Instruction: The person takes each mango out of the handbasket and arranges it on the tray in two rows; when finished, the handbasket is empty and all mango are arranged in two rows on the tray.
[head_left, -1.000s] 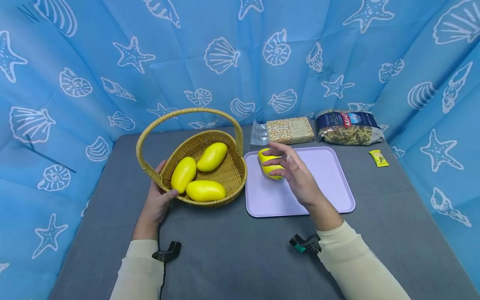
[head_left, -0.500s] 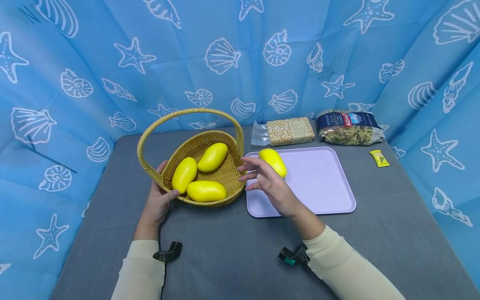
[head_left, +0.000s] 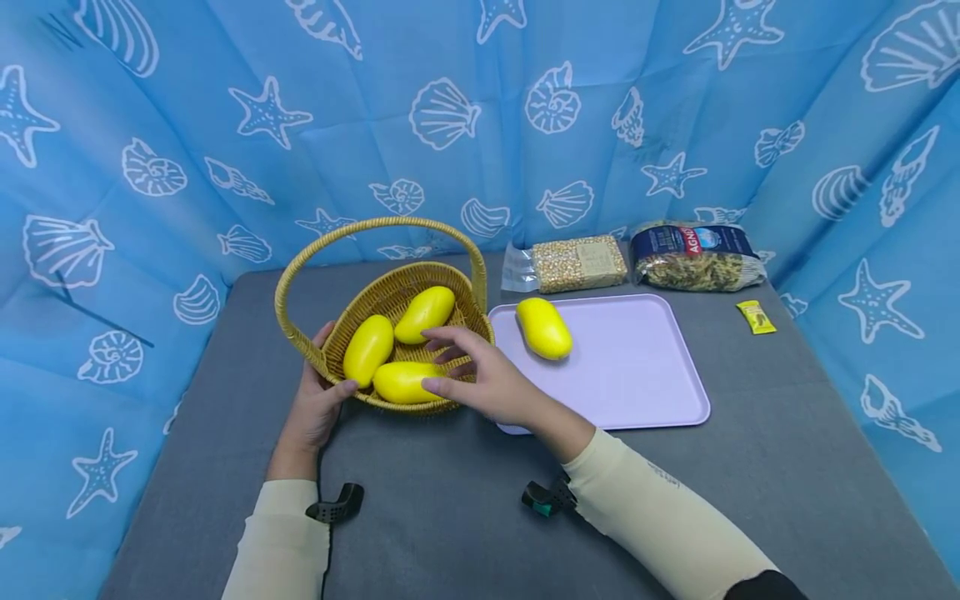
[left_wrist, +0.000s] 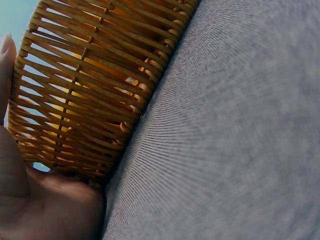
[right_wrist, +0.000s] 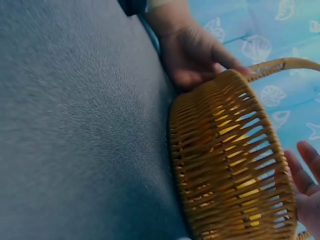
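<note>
A wicker basket [head_left: 427,268] with a tall hoop handle stands on the left of the table, holding 3 yellow mangoes: one at left [head_left: 367,348], one at back [head_left: 424,312], one at front [head_left: 405,383]. My left hand [head_left: 315,408] grips its left rim, thumb near the handle's base. Over the basket's right side hangs my right hand [head_left: 487,383], fingers spread and slightly bent around nothing. Its thumb overlaps the front mango; contact cannot be told. Another mango [head_left: 543,327] lies on the lilac tray [head_left: 637,358]. The left wrist view shows the basket's woven wall [left_wrist: 100,85] beside my palm.
Behind the tray lie a clear pack of corn kernels [head_left: 577,263] and a blue-labelled pasta bag [head_left: 696,257]. A small yellow packet [head_left: 756,317] is at right. A blue curtain [head_left: 375,125] with shell prints surrounds the grey table [head_left: 442,508].
My right hand has moved left, from over the mango on the tray to over the basket. That mango is now fully uncovered. The left hand and the basket have stayed put.
</note>
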